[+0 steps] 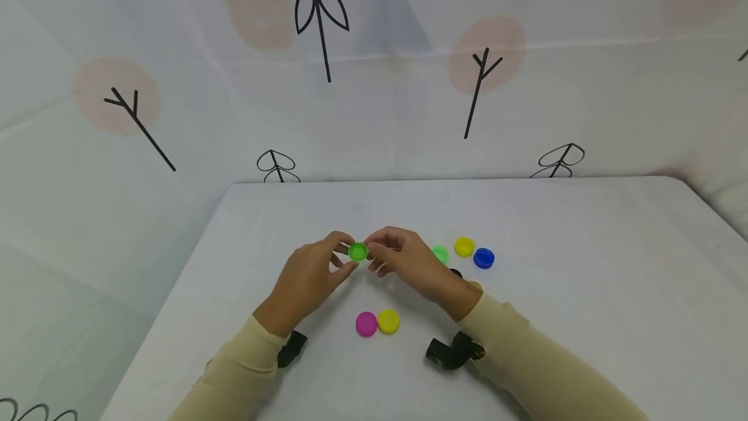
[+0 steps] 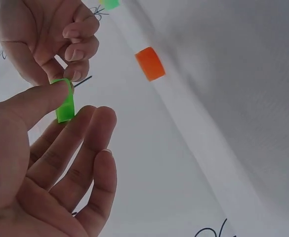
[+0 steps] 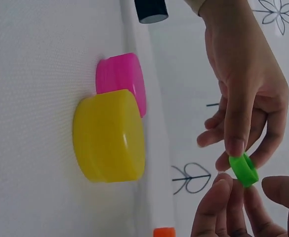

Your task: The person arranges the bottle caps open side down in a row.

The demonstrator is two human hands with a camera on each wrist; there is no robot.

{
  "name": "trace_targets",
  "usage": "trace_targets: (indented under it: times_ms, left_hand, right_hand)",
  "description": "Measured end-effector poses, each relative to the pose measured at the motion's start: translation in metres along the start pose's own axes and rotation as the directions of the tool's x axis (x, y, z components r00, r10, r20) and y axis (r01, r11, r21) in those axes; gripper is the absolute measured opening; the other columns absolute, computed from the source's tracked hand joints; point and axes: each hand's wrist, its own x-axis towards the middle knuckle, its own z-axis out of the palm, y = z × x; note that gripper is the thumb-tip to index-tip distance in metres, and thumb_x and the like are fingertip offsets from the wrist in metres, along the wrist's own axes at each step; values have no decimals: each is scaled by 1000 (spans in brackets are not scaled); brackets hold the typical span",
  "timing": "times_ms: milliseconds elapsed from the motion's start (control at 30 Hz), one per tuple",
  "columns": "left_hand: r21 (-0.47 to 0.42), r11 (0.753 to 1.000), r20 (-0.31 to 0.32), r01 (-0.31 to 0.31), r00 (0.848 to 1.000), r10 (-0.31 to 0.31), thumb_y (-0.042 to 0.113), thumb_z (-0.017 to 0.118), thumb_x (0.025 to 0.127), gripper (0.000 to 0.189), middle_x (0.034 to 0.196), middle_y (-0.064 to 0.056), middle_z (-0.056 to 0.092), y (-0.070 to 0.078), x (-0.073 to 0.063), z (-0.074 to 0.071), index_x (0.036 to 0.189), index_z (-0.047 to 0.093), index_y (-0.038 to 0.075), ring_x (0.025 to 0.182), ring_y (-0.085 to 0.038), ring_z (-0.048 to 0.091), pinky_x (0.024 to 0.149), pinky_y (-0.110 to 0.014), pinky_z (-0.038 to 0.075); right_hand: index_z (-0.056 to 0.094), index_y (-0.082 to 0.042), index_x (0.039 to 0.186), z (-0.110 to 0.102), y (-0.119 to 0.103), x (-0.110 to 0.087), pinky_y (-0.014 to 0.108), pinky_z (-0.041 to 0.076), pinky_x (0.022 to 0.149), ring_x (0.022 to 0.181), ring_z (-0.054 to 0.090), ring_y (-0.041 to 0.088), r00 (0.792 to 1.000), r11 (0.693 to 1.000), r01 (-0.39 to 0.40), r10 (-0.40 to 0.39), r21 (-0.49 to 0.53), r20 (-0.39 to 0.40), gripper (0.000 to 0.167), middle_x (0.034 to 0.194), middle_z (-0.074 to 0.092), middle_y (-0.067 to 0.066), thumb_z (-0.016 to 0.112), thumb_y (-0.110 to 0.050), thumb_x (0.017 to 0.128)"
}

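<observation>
Both hands meet over the white table around a small green bottle cap [image 1: 358, 252]. My left hand [image 1: 310, 275] pinches the cap between thumb and fingers; in the left wrist view the green cap [image 2: 65, 106] sits at the thumb tip. Fingertips of my right hand [image 1: 411, 265] are right at the cap's edge, and in the right wrist view its thumb stands a little apart from the green cap [image 3: 244, 170]. On the table nearer the body, a magenta cap [image 1: 366, 324] and a yellow cap [image 1: 388, 321] lie side by side.
Beyond the right wrist lie a light green cap [image 1: 440, 254], another yellow cap [image 1: 464, 247] and a blue cap [image 1: 484, 258]. A black cap [image 1: 456, 273] and a yellowish one [image 1: 476, 285] are partly hidden by that wrist. An orange cap [image 2: 150, 64] shows in the left wrist view.
</observation>
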Motion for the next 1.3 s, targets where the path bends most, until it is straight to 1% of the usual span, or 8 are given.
trace_targets:
  times_ms: [133,367,567,633,833,1067,1200,1300]
  left_hand:
    - [10,999,-32,-47,998,47,21,82,84,41,107,2,76,4,-2,-4,119,62,19,82,-11,72,76,-31,57]
    - [65,986,-89,-153,983,158,19,85,81,42,104,2,77,3,-3,-9,117,62,18,78,-9,71,76,-32,56]
    - [74,981,-85,-181,979,187,18,85,80,42,93,3,77,0,-4,-10,115,62,18,73,-8,69,70,-27,56]
    - [64,981,-73,-182,980,187,17,85,80,42,89,3,77,0,-4,-11,115,62,17,72,-8,69,69,-26,55]
    - [19,984,-23,-174,984,175,17,84,82,41,86,3,76,0,-5,-17,116,61,16,75,-9,70,70,-26,56]
    - [-109,989,83,-97,991,107,24,69,95,25,94,4,77,-2,-4,-24,118,60,19,84,-9,71,79,-31,59]
    - [-204,978,140,-44,987,73,26,63,99,17,94,1,77,-4,-3,-28,114,61,19,85,-10,70,81,-34,58]
    - [-262,965,180,-21,981,70,26,63,100,14,92,0,76,-7,-3,-32,111,61,18,84,-9,68,79,-31,57]
  right_hand:
    - [62,-8,120,0,-2,-1,32,58,84,94,68,23,1000,998,3,-4,69,18,28,113,69,11,58,-29,102]
    - [63,-5,121,-2,-6,-3,29,57,82,90,66,19,997,991,-21,11,132,77,31,112,64,24,55,-30,104]
    - [65,-3,120,-1,-6,-3,27,56,79,87,66,18,994,989,-39,24,144,105,32,96,69,6,55,-29,104]
    - [65,-3,120,-1,-6,-4,27,56,78,86,66,18,994,989,-42,26,145,111,31,95,69,5,55,-27,103]
    - [64,-2,123,-2,-6,-4,27,57,79,87,67,18,992,991,-24,7,130,130,32,97,71,7,57,-25,103]
    - [65,-7,123,-3,-7,-5,31,57,82,92,68,22,991,999,10,-15,35,136,30,107,72,16,58,-27,102]
    - [67,-10,120,-1,-8,-6,34,57,83,95,68,32,990,999,30,-25,-30,135,27,109,71,20,60,-28,101]
    - [68,-13,117,1,-8,-6,36,56,83,97,67,36,990,997,33,-23,-72,137,25,108,72,20,62,-29,100]
